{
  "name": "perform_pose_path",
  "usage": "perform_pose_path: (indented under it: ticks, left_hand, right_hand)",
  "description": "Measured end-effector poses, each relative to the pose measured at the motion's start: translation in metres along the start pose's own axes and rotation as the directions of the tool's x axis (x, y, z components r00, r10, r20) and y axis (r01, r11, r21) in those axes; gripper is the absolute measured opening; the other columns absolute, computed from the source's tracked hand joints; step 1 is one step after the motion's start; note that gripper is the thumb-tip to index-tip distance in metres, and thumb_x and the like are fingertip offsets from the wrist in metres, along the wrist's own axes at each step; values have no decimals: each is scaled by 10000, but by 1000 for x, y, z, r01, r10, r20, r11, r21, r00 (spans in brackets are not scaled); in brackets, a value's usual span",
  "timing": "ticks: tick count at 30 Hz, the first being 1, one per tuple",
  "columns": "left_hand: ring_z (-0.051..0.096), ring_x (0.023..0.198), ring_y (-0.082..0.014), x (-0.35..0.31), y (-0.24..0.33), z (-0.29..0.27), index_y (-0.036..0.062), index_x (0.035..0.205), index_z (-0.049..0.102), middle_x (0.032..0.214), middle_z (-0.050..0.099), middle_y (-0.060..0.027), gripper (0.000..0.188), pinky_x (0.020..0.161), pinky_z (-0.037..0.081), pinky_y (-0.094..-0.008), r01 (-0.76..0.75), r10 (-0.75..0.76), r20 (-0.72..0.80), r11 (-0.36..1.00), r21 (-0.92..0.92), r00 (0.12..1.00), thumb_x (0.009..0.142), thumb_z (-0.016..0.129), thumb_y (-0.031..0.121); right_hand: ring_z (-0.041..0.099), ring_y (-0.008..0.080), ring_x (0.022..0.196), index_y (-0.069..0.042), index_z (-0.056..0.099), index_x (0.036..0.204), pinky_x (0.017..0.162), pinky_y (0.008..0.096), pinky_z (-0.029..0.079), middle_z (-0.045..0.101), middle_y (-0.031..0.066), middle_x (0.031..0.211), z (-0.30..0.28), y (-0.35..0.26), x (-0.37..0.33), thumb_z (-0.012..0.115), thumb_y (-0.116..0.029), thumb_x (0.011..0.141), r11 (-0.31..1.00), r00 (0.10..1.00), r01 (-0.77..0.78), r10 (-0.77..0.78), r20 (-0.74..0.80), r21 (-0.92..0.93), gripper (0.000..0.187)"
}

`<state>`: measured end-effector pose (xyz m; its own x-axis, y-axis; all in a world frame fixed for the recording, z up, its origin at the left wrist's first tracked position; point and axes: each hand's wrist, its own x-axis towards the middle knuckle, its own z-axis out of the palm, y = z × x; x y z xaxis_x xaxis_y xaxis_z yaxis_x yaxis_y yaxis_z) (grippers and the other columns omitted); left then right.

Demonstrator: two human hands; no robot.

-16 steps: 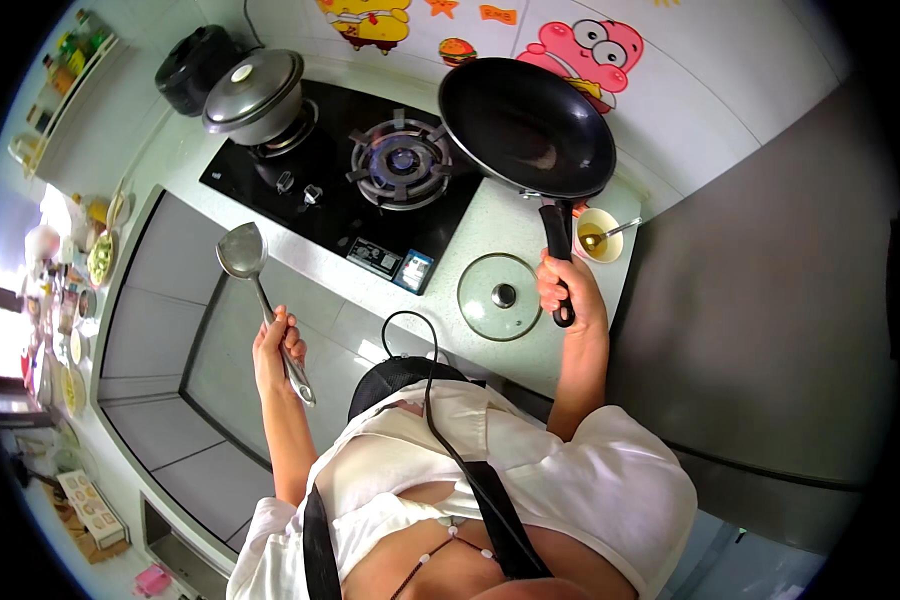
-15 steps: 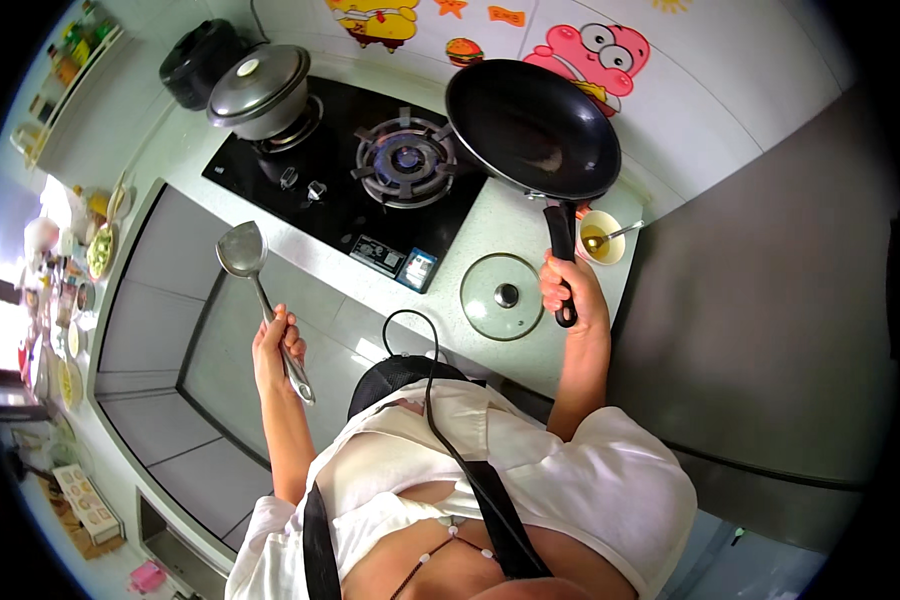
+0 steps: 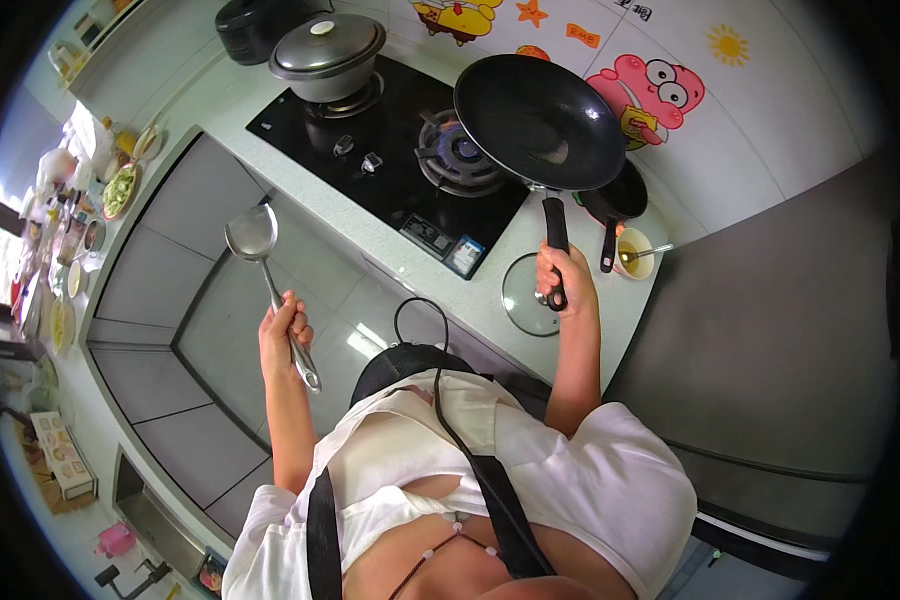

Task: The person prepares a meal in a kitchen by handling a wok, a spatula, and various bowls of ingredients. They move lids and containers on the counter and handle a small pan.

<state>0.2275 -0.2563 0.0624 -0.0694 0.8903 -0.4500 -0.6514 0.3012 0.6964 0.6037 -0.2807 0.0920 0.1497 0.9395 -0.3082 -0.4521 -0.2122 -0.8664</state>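
Observation:
My right hand [image 3: 567, 278] is closed around the black handle of a large dark frying pan [image 3: 530, 115]. The pan is held up and tilted, its inside facing me, beside the right burner [image 3: 460, 155], where a bluish flame seems to show. A little liquid or shine lies low in the pan. My left hand [image 3: 287, 330] grips the handle of a metal wok spatula [image 3: 252, 233], its blade raised over the floor left of the stove. A glass lid [image 3: 522, 300] with a knob lies on the counter, partly hidden by my right hand.
A lidded grey pot [image 3: 327, 65] stands on the left burner of the black stove [image 3: 305, 130]. Right of the frying pan are a smaller black pan [image 3: 625, 195] and a white bowl [image 3: 638, 262] with yellowish liquid and a spoon. A large grey appliance [image 3: 750, 330] bounds the right side.
The view has shifted, so stove and counter sit farther right. The frying pan has moved left relative to the counter, toward the burner, uncovering the smaller pan. Both hands keep their grips.

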Motion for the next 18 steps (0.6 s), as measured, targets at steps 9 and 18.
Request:
perform_pose_path:
  ticks: [9,18]
  left_hand:
    - [382,465,-60,-10,21,-18,3,946,480,732,507,-58,153,372,317,-182,-15,16,-28,999,38,999,821,525,80]
    - [348,460,-49,-12,25,-31,12,957,493,738,503,-48,142,361,300,-167,-7,12,-79,998,64,997,834,517,78]
  right_hand:
    - [360,49,425,-69,418,777,381,193,331,392,-14,552,36,38,38,516,-120,771,994,993,-80,74,89,73,110]
    - [375,67,411,-59,416,779,343,195,307,395,-2,538,48,71,59,508,-109,765,993,995,-87,82,63,76,105]
